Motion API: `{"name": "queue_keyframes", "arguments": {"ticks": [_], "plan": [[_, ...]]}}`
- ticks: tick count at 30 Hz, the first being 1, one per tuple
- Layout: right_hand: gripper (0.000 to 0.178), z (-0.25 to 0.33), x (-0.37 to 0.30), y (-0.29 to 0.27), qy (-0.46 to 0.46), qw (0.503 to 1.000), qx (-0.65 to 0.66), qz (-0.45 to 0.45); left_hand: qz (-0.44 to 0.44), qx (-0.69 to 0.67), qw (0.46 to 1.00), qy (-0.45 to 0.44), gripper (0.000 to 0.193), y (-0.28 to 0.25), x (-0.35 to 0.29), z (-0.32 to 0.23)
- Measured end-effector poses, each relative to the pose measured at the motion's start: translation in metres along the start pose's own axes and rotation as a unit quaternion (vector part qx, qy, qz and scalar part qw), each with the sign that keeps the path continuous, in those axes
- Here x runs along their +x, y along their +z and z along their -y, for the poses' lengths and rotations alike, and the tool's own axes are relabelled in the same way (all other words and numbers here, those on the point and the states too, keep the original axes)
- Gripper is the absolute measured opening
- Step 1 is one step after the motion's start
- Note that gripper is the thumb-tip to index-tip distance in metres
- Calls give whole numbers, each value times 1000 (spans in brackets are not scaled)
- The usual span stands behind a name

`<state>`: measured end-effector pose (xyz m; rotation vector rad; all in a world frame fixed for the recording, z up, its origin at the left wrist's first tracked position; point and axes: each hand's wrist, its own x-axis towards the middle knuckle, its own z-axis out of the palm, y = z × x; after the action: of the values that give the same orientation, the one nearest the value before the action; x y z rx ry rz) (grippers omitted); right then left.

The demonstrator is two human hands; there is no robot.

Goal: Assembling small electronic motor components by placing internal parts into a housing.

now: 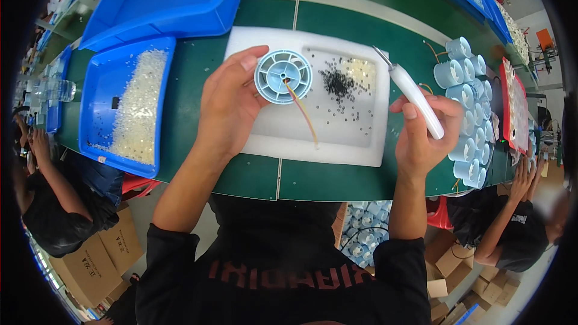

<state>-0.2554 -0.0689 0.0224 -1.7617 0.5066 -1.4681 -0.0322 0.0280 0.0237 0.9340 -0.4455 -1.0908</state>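
Observation:
My left hand (227, 99) grips a light blue round fan housing (283, 76) by its left rim, spoked face up. Thin yellow and reddish wires (306, 114) come out near its centre and hang toward me. In my right hand (419, 135) is a white-handled tool (416, 99) with a thin metal tip pointing up and left; its exact kind cannot be made out. Between and under the hands lies a white foam tray (259, 146). Small black rings (338, 84) are scattered in its recess, beside a pile of tiny cream-coloured parts (360, 72).
A blue bin (90, 114) of small whitish parts stands left, with a larger blue bin (162, 6) behind it. Light blue cylindrical housings (463, 93) crowd the right side near a red tray (509, 108). Co-workers sit on both sides; cardboard boxes (90, 265) lie below.

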Motion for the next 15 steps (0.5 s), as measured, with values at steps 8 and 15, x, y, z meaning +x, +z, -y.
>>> {"name": "queue_keyframes", "arguments": {"ticks": [8, 15], "plan": [[23, -6, 6, -19, 32, 990, 28, -134, -8, 204, 957, 208, 21, -6, 52, -104], [21, -2, 8, -22, 23, 981, 36, -191, 71, 828, 556, -18, 25, -108, 202, -149]]}}
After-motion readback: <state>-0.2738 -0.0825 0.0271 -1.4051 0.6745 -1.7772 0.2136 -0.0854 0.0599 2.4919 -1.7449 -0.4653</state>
